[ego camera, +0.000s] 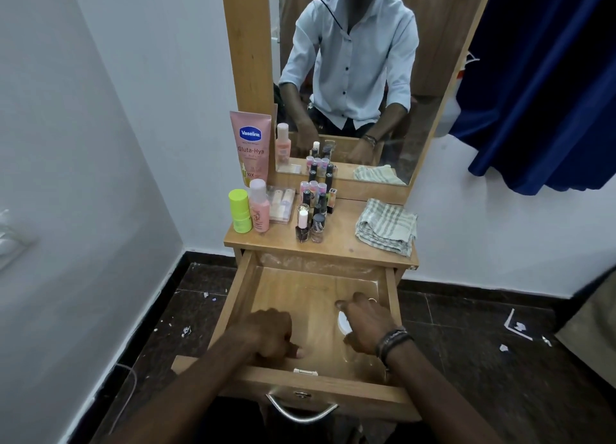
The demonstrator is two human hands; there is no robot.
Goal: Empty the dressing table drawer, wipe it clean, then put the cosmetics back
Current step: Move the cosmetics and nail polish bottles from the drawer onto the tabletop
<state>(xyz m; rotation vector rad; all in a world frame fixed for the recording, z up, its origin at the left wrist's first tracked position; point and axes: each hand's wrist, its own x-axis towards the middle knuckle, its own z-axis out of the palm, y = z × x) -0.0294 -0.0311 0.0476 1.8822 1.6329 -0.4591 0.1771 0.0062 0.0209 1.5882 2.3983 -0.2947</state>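
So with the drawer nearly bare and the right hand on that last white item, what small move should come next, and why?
Probably lift the white item out to the tabletop. The right hand covers it, seemingly the drawer's last content; the other cosmetics already stand above, and the cloth lies folded, unused. The left hand rests at the front edge.

1 head-worn camera looks forward and down, close over the open drawer (310,297), facing the mirror (363,77).
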